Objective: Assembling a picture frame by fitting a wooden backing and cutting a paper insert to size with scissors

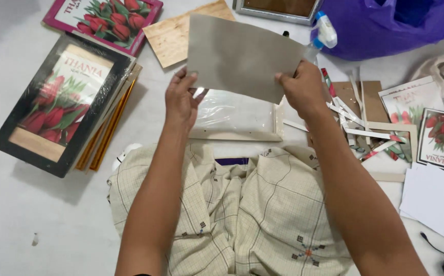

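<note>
Currently both hands, left hand (182, 102) and right hand (303, 89), pinch the grey sheet (240, 56) at its lower corners; thin edge grip, could buckle or slip onto the frame (237, 122).

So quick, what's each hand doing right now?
Left hand: closed on the grey sheet, lower left corner.
Right hand: pinching the same sheet's right edge.

The grey sheet (242, 56) between both hands looks like dull, smooth card. Below the hands, the frame (237, 122) is pale wood under shiny clear plastic. Left of them, a black frame (53, 102) has glossy wrap.
</note>
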